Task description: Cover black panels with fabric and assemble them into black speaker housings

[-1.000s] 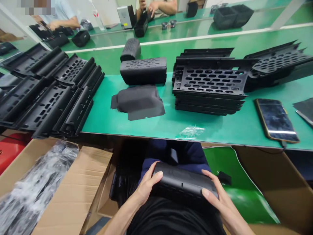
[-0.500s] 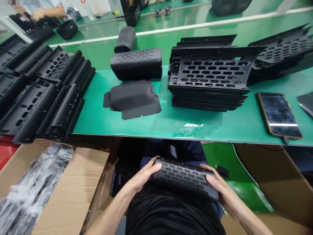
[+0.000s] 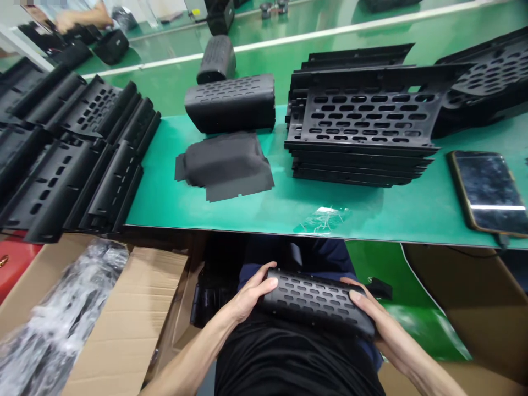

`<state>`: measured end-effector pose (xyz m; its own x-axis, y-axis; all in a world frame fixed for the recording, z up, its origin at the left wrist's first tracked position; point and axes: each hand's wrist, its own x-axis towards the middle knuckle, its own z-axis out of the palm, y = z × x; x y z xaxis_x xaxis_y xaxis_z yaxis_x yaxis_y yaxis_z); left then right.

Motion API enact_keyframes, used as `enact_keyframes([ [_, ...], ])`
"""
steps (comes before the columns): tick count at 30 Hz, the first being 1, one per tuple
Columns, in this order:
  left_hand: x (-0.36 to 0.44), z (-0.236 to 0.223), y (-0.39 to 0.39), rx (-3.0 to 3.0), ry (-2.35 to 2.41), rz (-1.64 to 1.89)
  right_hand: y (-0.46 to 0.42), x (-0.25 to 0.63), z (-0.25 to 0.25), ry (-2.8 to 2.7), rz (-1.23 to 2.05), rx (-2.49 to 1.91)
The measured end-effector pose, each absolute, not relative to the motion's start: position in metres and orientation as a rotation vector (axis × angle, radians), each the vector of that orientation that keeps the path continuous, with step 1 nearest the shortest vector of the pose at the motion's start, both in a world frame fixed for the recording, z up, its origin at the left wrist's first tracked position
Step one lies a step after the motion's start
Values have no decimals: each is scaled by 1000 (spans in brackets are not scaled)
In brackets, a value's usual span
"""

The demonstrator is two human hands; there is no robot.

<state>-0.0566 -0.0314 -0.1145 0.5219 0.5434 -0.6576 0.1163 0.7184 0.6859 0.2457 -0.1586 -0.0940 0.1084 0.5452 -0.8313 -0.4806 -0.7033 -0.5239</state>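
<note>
Both of my hands hold a black rounded perforated shell [image 3: 317, 300] over my lap, below the table's near edge, its slotted side facing up. My left hand [image 3: 247, 294] grips its left end with the thumb on top. My right hand [image 3: 373, 319] wraps the right end. On the green table [image 3: 371, 212] lie a folded black fabric sheet [image 3: 225, 165], a finished perforated shell [image 3: 231, 103] and behind it a second one [image 3: 216, 58].
A stack of flat perforated black panels [image 3: 363, 129] sits centre right, more panels [image 3: 487, 71] at far right, open curved panels [image 3: 70, 148] at left. A phone [image 3: 489, 190] lies right. A cardboard box with plastic-wrapped parts [image 3: 61, 324] stands lower left. Another person's hand [image 3: 68, 19] works far left.
I have turned the shell in my hands from its plain side to its slotted side up. My view has shifted slightly closer to the table.
</note>
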Motion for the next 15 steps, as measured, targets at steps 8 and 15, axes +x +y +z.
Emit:
enact_keyframes([
  [8, -54, -116, -29, 789, 879, 379, -161, 252, -98, -37, 1738, -1490],
  [15, -55, -115, -27, 790, 830, 312, -155, 253, -94, -6, 1743, -1483],
])
